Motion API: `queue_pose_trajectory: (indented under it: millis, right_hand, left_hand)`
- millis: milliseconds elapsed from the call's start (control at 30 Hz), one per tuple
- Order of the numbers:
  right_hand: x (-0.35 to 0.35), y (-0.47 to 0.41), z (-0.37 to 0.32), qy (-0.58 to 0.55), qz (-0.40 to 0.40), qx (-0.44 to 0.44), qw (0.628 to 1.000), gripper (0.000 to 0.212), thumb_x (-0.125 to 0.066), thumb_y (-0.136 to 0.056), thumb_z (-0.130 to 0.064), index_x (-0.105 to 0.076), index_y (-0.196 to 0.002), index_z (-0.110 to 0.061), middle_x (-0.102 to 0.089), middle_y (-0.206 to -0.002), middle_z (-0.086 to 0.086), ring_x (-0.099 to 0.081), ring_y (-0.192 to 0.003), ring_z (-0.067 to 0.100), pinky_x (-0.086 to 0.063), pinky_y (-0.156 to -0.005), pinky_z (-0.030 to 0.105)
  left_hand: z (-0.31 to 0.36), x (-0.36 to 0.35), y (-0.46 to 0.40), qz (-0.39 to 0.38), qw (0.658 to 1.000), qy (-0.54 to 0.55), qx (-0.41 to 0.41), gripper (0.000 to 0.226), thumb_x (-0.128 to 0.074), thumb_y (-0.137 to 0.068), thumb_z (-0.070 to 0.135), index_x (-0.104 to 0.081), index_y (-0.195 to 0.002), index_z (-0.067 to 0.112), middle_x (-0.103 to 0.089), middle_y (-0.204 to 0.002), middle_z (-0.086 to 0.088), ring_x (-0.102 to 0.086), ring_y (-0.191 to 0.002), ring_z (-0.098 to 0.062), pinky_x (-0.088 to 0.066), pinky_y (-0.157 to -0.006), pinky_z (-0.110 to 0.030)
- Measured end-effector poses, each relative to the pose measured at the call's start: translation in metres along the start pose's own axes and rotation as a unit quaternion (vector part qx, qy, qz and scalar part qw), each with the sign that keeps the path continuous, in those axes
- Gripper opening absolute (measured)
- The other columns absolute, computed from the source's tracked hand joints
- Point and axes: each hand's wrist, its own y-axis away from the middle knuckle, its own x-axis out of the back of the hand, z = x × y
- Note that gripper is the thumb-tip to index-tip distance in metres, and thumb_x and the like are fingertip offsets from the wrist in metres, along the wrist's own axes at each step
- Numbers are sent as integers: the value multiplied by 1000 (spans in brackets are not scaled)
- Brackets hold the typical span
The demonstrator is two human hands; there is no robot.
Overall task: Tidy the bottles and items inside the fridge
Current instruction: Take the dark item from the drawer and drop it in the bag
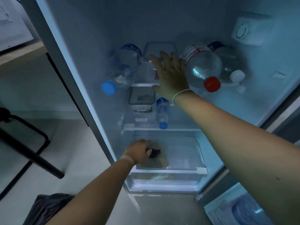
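The right hand (170,75) is reaching spread between two big bottles (201,67) at twelve o'clock, while the left hand (139,151) is gripping a dark object (154,153) at the drawer's (201,169) left edge.

Clear glossy plastic bottles (202,65); translucent plastic crisper drawer (183,151); smooth white fridge liner (100,30).

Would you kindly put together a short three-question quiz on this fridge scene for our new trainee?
1. True or false: the right hand is curled round the red-capped bottle.
2. What colour is the cap of the small bottle on the middle shelf: A white, B blue, C red?
3. Which hand grips the dark item in the bottom drawer?

Key
1. False: its fingers are spread, reaching towards the clear container.
2. B
3. The left hand.
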Motion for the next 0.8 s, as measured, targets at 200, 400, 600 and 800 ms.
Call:
queue_pose_trajectory:
  millis: [200,400,600,800]
  right_hand:
    - [-3,1,1,-7,14,0,1000,89,-68,-76,-35,-17,-149,-28,-16,-157,8,-11,-143,38,-9,-114,50]
    - [-9,1,2,-14,28,-2,1000,90,-68,-75,-39,-16,-149,-30,-15,-157,5,-9,-144,35,-6,-115,49]
    - [-12,1,2,-13,50,1,999,90,-69,-74,-38,-20,-148,-29,-19,-156,6,-12,-143,36,-9,-115,50]
    - [-12,1,2,-6,49,2,999,90,-68,-74,-39,-19,-148,-30,-18,-156,5,-12,-143,35,-10,-115,49]
  left_hand:
    - [-4,-16,-33,-26,1000,-15,-1,54,-44,-95,33,-32,-147,20,-41,-146,-13,-42,-131,-33,-38,-107,-38]
    - [-9,-43,-62,-79,995,-60,21,50,-48,-94,30,-40,-138,8,-43,-141,-17,-44,-128,-34,-40,-102,-41]
    - [-15,-76,-80,-92,989,-116,2,52,-38,-97,22,-26,-148,19,-29,-153,-18,-34,-137,-36,-33,-111,-45]
    - [-21,-94,-91,-91,985,-144,-1,52,-36,-97,22,-24,-148,23,-28,-153,-11,-29,-138,-34,-32,-109,-44]
